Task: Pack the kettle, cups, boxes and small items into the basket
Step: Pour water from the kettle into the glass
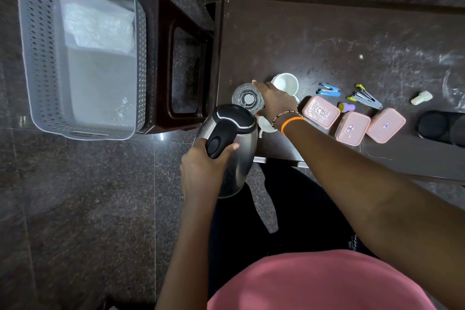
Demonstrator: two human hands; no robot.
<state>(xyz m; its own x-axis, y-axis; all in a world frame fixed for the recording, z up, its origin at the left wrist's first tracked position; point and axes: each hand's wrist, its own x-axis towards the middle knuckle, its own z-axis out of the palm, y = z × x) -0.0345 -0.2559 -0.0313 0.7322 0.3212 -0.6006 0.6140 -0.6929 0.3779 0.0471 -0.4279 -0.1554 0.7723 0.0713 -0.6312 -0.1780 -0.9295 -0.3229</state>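
The person wears a pink top (322,282), which fills the lower edge of the view, and dark trousers (241,229) below it. Both forearms are bare, with no sleeves reaching them. On the right wrist sit two bands side by side: a plain orange bangle (292,122) and, nearer the hand, a thin beaded bracelet (283,115) of small dark and pale beads. The left wrist carries nothing.
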